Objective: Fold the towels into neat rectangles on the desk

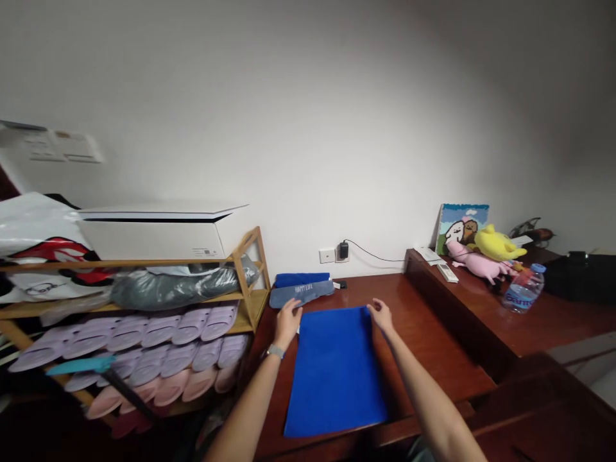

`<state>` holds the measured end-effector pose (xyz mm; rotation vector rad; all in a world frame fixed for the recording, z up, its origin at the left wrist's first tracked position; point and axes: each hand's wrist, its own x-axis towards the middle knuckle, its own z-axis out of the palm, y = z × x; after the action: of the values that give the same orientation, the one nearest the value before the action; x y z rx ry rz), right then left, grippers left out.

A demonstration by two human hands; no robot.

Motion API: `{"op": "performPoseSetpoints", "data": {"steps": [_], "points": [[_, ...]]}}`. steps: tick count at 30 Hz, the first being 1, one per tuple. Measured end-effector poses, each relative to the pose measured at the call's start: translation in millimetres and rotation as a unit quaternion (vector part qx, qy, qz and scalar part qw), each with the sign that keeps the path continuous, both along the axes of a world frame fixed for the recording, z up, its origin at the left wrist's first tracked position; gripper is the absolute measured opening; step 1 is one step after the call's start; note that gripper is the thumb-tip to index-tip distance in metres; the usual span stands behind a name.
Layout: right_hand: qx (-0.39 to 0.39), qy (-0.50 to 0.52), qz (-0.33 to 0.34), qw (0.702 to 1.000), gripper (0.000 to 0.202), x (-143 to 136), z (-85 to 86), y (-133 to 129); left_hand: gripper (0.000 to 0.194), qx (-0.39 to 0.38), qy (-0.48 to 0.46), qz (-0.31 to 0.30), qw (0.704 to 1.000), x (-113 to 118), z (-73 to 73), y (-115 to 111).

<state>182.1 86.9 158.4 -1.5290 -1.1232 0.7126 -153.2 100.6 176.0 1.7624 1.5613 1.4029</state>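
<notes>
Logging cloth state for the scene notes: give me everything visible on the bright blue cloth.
The blue cloth is plain and matte, looks like soft fabric, and lies spread out, roughly rectangular, on the reddish-brown desk. It looks mostly smooth; layers can't be counted. A small white bit shows at its left edge, possibly a tag. The left hand is at its far left corner, the right hand at its far right; firm grip can't be confirmed.

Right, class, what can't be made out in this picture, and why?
All in the head view:
White box: inside hidden by its sides.
Wall papers: text blurred.
Table: partly hidden by the blue cloth.
Left hand and right hand: too small to tell whether they pinch the cloth.
Black item: cut off by right edge.
</notes>
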Motion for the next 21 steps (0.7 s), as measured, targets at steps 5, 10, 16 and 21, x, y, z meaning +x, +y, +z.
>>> {"op": "performPoseSetpoints", "data": {"steps": [5, 10, 16, 21], "points": [[-0.020, -0.155, 0.019, 0.988, 0.068, -43.3, -91.4, -62.0, 0.037, 0.036, 0.178, -0.080, 0.980, 27.8, -92.1, -50.3], [-0.105, -0.411, 0.074, 0.903, 0.071, -79.5, -163.3, -125.8, 0.053, 0.043, 0.400, -0.107, 0.909, 24.0, -174.9, -93.8], [-0.110, -0.461, 0.114, 0.873, 0.071, -66.7, -159.0, -138.5, 0.060, 0.001, 0.424, -0.039, 0.905, 12.2, -208.4, -112.4], [-0.095, -0.462, 0.136, 0.871, 0.069, -59.1, -154.4, -135.0, 0.061, 0.040, 0.415, -0.005, 0.909, 21.2, -214.7, -124.5]]}}
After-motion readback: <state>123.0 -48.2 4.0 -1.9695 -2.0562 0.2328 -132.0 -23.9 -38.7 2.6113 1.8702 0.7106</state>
